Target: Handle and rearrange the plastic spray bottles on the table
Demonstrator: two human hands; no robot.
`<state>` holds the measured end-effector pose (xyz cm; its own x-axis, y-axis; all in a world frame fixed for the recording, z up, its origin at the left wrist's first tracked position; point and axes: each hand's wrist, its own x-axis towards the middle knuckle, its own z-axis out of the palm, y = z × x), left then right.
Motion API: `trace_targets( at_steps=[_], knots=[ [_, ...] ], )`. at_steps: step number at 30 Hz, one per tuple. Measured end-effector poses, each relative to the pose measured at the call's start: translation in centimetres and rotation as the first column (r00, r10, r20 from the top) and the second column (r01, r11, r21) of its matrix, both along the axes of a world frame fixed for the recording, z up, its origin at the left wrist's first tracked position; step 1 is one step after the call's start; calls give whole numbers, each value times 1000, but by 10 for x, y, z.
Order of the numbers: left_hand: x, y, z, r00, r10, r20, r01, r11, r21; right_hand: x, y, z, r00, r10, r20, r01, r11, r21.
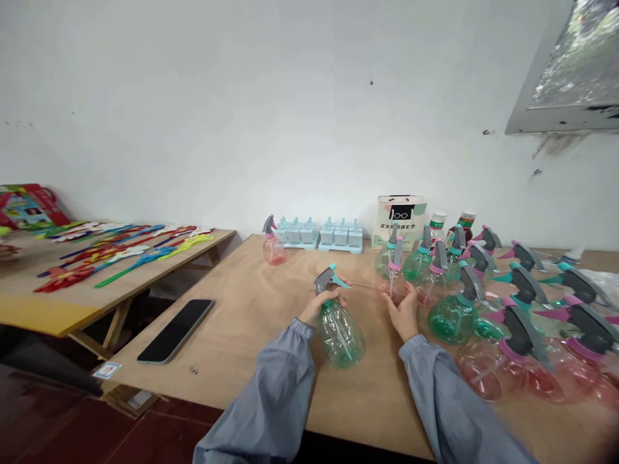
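In the head view, your left hand (pixel 323 307) is closed around the neck of a green spray bottle (pixel 341 334), just below its grey and turquoise trigger top (pixel 331 278). The bottle leans, its base toward the table's right side, over the middle of the table (pixel 242 309). Your right hand (pixel 402 312) is partly open, thumb and fingers curved at the lower part of a pink spray bottle (pixel 393 283); you can't tell from here whether it has a firm hold. That bottle stands at the left side of a crowd of green and pink spray bottles (pixel 498 367), which fills the table's right part.

Near the far left corner stands another pink spray bottle (pixel 274 250). To its right, along the far edge, you have two light blue ice pop moulds (pixel 341 236), then a printed paper bag (pixel 399 222) and two white-capped bottles (pixel 436 223) behind the crowd. A phone (pixel 175 330) lies by the left edge, and a small label (pixel 107 370) is at the near left corner. Colourful hand- and flower-shaped items (pixel 120 251) cover a second table (pixel 91 303) to your left.
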<state>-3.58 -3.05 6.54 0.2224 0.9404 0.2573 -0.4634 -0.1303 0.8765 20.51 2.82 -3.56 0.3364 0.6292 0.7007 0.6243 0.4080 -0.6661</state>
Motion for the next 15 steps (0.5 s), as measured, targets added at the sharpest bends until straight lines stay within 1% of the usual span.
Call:
trace_targets(
  at_steps=[4, 6, 12, 14, 15],
  knots=[
    [-1, 3, -3, 997, 72, 25, -70, 993, -93, 1, -2, -2, 999, -37, 5, 37, 999, 2],
    [-2, 3, -5, 996, 93, 19, -90, 989, -117, 2, -4, -3, 999, -52, 1, 52, 999, 4],
    [4, -4, 2, 1000, 26, -12, -26, 1000, 15, 2, -9, -1, 996, -83, 35, 84, 996, -18],
    [4, -3, 2, 999, 35, 9, -35, 999, 2, 2, -10, -1, 995, -94, 37, 96, 994, -49],
    [3, -2, 1, 997, 70, 31, -70, 997, -21, 2, -10, -1, 995, -98, 35, 100, 993, -66]
  ],
)
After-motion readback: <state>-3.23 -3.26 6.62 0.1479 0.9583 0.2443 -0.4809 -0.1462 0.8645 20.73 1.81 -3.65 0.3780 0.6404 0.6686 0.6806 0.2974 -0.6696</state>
